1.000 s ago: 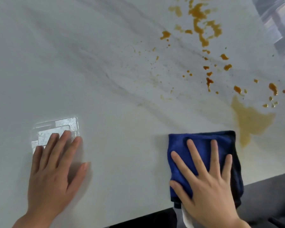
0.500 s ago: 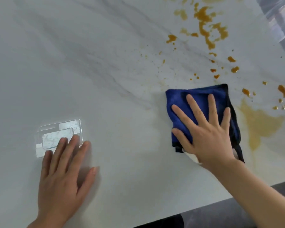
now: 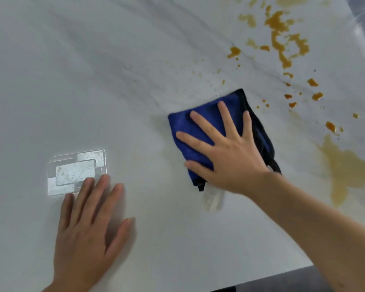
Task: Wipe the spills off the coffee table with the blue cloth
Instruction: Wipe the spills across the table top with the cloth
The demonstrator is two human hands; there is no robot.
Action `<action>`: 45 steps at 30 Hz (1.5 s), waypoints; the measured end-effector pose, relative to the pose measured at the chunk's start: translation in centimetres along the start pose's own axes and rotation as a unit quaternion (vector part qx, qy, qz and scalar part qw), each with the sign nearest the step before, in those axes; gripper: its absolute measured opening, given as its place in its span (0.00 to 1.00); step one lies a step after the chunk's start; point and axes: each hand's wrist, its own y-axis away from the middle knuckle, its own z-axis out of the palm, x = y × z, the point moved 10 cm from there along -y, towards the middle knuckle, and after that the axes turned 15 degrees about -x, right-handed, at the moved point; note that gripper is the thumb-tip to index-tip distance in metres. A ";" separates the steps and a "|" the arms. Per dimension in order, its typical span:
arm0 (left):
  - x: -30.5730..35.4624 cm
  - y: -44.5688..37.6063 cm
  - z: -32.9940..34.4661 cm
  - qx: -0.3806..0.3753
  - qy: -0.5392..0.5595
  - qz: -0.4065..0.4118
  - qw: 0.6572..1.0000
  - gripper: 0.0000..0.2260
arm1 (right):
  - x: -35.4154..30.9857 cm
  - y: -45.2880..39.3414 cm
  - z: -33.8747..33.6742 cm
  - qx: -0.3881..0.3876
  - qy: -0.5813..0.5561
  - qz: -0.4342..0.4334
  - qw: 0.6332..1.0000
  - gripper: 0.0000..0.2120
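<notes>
1. Blue cloth (image 3: 200, 131) lies flat under the spread, straight fingers (image 3: 200, 120) of the right hand (image 3: 230, 152).
2. Brown spills (image 3: 282, 34) remain beyond and right of these fingers.
3. Left hand (image 3: 86, 228) rests open on the worktop (image 3: 93, 81).
4. Press evenly, sweeping toward the spills.
</notes>
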 end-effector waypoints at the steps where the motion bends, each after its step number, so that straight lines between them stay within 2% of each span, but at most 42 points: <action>1: 0.0 0.0 0.0 0.002 0.002 0.003 1.000 0.30 | 0.7 -0.9 -0.4 0.004 0.003 0.003 1.000 0.31; 6: 0.0 0.2 -0.1 0.016 -0.007 0.010 1.000 0.28 | 5.0 -2.6 -1.1 0.010 0.000 0.044 0.999 0.29; 12: -0.1 0.1 -0.2 0.005 0.007 -0.004 1.000 0.29 | 8.6 0.8 0.0 0.009 -0.064 0.128 0.990 0.27; 15: 0.1 0.0 -0.1 0.007 0.006 -0.003 1.000 0.29 | 7.1 3.4 0.9 0.009 -0.060 0.106 0.992 0.25; 19: 0.2 0.0 -0.2 0.022 -0.001 0.004 1.000 0.27 | 2.7 4.3 1.7 -0.015 0.011 0.017 1.000 0.25; 21: 0.1 0.0 -0.3 0.027 0.004 0.003 1.000 0.27 | 1.1 3.4 1.6 -0.019 0.038 -0.020 0.999 0.25; 25: 0.3 0.0 -0.5 0.040 0.000 0.011 0.999 0.26 | 0.0 -0.8 -0.3 -0.009 0.016 -0.039 0.999 0.27; 32: 0.4 0.1 -0.9 0.054 -0.007 0.018 0.998 0.25 | 6.0 -7.1 -3.9 0.041 -0.043 0.065 0.996 0.26; 35: 0.4 0.2 -0.9 0.058 -0.011 0.019 0.998 0.24 | 9.6 -6.8 -3.1 0.011 -0.059 0.131 0.990 0.27; 38: 0.4 0.1 -0.8 0.059 -0.009 0.020 0.998 0.24 | 9.7 -5.2 -1.8 -0.008 -0.070 0.159 0.985 0.27; 42: 0.1 0.1 -0.8 0.061 -0.005 0.016 0.998 0.24 | 6.1 -3.1 -1.0 -0.004 -0.083 0.103 0.991 0.22; 45: 0.0 -0.1 -0.5 0.053 -0.009 0.012 0.998 0.24 | 4.2 -3.4 -0.6 -0.023 -0.039 0.052 0.998 0.23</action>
